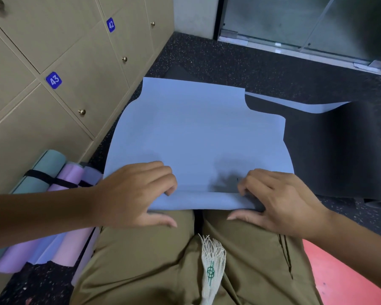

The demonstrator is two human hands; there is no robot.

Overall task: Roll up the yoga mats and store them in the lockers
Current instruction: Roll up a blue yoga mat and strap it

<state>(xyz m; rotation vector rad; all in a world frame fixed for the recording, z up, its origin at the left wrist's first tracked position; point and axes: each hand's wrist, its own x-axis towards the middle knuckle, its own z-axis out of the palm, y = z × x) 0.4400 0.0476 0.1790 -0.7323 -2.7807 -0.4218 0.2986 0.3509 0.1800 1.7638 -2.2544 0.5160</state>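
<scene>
A light blue yoga mat lies spread on the dark floor in front of my knees, its near end turned over into a small roll. My left hand grips the left part of that roll, fingers curled over the top and thumb underneath. On the right part, my right hand holds the roll the same way. Beige lockers numbered 42 and 43 stand shut along the left wall.
A bundle of rolled mats in teal, purple and pink, strapped with a black band, lies at my left by the lockers. A black mat is spread to the right. A red mat sits at the lower right. Glass doors close the far side.
</scene>
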